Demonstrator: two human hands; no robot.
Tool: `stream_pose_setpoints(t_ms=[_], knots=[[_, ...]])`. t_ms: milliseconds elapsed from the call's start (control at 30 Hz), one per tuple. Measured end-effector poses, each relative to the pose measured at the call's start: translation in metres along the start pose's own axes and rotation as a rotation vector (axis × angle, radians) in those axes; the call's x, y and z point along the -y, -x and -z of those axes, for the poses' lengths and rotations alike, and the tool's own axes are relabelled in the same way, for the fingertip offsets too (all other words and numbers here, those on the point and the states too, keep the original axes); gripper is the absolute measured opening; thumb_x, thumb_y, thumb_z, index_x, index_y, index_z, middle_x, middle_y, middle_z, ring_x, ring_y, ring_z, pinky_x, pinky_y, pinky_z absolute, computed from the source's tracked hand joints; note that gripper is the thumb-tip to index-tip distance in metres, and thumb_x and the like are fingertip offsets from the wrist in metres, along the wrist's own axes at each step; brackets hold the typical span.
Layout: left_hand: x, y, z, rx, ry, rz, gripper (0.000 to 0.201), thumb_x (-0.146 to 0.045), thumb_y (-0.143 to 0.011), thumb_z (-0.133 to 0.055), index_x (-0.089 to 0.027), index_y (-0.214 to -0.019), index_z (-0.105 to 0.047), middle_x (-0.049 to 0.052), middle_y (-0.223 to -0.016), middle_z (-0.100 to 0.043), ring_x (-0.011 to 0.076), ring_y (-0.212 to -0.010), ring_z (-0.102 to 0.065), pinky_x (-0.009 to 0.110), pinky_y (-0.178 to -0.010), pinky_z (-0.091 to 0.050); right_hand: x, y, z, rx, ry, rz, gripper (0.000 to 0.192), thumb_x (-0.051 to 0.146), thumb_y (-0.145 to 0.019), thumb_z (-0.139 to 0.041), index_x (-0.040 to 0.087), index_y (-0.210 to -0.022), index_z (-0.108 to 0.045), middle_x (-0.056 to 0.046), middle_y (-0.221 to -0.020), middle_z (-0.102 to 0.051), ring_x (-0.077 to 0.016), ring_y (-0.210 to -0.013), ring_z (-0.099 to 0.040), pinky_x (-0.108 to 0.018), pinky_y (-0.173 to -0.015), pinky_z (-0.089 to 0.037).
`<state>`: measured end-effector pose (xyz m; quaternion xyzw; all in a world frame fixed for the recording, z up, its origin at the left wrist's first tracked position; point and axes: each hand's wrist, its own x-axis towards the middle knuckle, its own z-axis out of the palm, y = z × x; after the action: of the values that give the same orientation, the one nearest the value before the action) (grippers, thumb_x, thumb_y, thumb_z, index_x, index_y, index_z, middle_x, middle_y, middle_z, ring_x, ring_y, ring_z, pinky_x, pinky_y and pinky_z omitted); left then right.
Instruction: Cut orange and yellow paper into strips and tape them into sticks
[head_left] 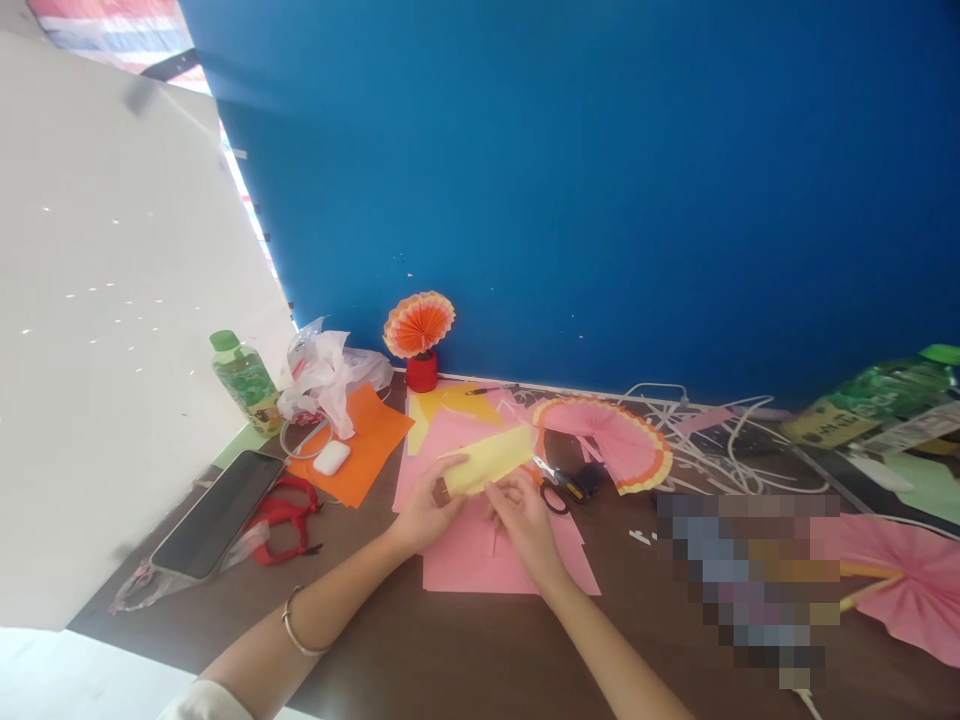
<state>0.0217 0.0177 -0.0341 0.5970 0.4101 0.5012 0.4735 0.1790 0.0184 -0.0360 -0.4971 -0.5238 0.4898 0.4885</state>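
Observation:
Between my two hands is a sheet of yellow paper [489, 461], raised a little over a stack of pink paper [510, 570]. My left hand [431, 510] grips its left end, thumb on top. At the lower edge, my right hand [523, 515] pinches the sheet with the fingers pressed together. Just right of that hand lie scissors [566, 485] with black handles, their blades pointing up and left. A pleated paper fan [611, 440], pink with orange and yellow borders, rests farther right. Whatever my fingers cover under the sheet is hidden.
Orange paper [360, 450] carries a white earphone case [331, 458]. A phone [217, 515], red-handled pliers [289, 520] and a green-capped bottle [246, 380] are at left. An orange paper fan [420, 326] stands in a red holder [421, 372] by the blue wall. Paper strips and cables [750, 450] lie right.

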Motion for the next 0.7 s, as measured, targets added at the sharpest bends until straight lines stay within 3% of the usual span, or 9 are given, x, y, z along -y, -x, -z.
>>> stream_pose_setpoints(t_ms=[133,233,400,500,600,700], knots=[[-0.001,0.002,-0.005,0.046,0.136,0.010,0.048,-0.021,-0.074,-0.060,-0.025,-0.119,-0.044,0.009,-0.132,-0.040,0.0228,-0.117,-0.044,0.036,-0.091,-0.043,-0.002,-0.004,-0.001,-0.088,-0.276,-0.109,0.039,0.040,-0.064,-0.070,0.019,-0.094,-0.054,-0.001,-0.076,-0.064,-0.0167,-0.067,-0.061,-0.030,-0.063,-0.049],[0.002,0.000,-0.006,0.063,0.234,0.014,0.056,-0.022,-0.073,-0.063,-0.028,-0.123,-0.039,0.009,-0.136,-0.034,0.0237,-0.118,-0.044,0.037,-0.092,-0.044,-0.002,-0.008,0.004,-0.139,-0.336,-0.100,0.031,0.035,-0.062,-0.072,0.019,-0.086,-0.059,0.001,-0.072,-0.063,-0.0147,-0.063,-0.059,-0.028,-0.062,-0.049],[0.003,-0.003,-0.004,0.069,0.275,0.046,0.058,-0.022,-0.069,-0.067,-0.026,-0.121,-0.043,0.008,-0.135,-0.036,0.0260,-0.118,-0.043,0.039,-0.093,-0.043,0.003,-0.012,0.011,-0.169,-0.452,-0.105,0.022,0.032,-0.062,-0.072,0.021,-0.077,-0.061,0.001,-0.075,-0.063,-0.0137,-0.066,-0.058,-0.025,-0.061,-0.048],[0.000,-0.002,-0.002,0.081,0.322,0.122,0.075,-0.023,-0.066,-0.070,-0.030,-0.130,-0.030,0.010,-0.131,-0.040,0.0255,-0.110,-0.050,0.040,-0.089,-0.046,0.005,-0.015,0.017,-0.215,-0.542,-0.130,0.023,0.034,-0.059,-0.073,0.020,-0.071,-0.060,0.000,-0.077,-0.064,-0.0131,-0.067,-0.059,-0.024,-0.060,-0.048],[-0.003,-0.001,0.000,0.100,0.347,0.193,0.080,-0.027,-0.069,-0.068,-0.030,-0.134,-0.021,0.011,-0.120,-0.051,0.0239,-0.102,-0.056,0.039,-0.083,-0.047,0.004,-0.019,0.023,-0.269,-0.453,-0.107,0.025,0.036,-0.057,-0.074,0.018,-0.066,-0.059,-0.001,-0.071,-0.064,-0.0138,-0.064,-0.059,-0.024,-0.058,-0.047],[-0.004,-0.003,0.001,0.086,0.279,0.214,0.060,-0.032,-0.071,-0.065,-0.024,-0.125,-0.039,0.009,-0.109,-0.057,0.0217,-0.099,-0.056,0.036,-0.084,-0.045,0.003,-0.019,0.025,-0.249,-0.243,-0.035,0.027,0.038,-0.059,-0.072,0.017,-0.070,-0.061,-0.003,-0.071,-0.065,-0.0173,-0.068,-0.060,-0.027,-0.060,-0.048]])
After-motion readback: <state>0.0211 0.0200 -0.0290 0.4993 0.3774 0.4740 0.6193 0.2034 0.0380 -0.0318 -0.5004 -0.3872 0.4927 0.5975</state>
